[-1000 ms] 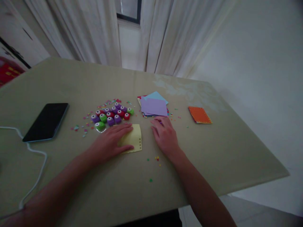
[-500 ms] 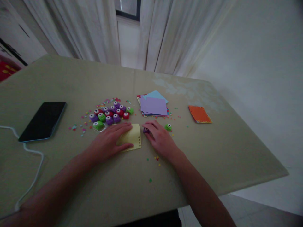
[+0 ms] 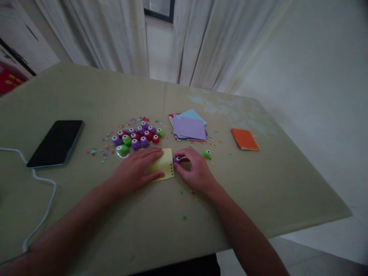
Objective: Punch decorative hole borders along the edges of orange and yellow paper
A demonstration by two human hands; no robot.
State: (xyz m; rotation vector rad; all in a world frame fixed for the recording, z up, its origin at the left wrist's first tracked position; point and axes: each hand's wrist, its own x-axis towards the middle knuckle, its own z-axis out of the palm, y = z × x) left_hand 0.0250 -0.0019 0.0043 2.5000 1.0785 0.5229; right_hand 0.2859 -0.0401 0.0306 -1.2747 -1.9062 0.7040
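Observation:
A yellow sheet of paper [image 3: 165, 163] lies in front of me, with a row of small punched holes along its right edge. My left hand [image 3: 138, 166] rests flat on it, fingers stretched and thumb apart, covering its left part. At the paper's right edge, my right hand [image 3: 195, 168] pinches a small purple craft punch [image 3: 176, 159] between thumb and fingers. Whether the paper sits inside the punch slot I cannot tell. A green craft punch [image 3: 207, 154] stands just right of my right hand.
Several purple, red and green punches [image 3: 135, 144] cluster behind my left hand, among scattered confetti [image 3: 93, 151]. Coloured paper sheets [image 3: 189, 128] are stacked farther back. An orange square [image 3: 245, 139] with a dotted border lies right. A black tablet [image 3: 56, 143] with a white cable [image 3: 47, 207] lies left.
My right hand has drawn its fingers and thumb more tightly round the purple punch, which is now right against the paper's edge. My left hand stays on the paper. The view has shifted slightly.

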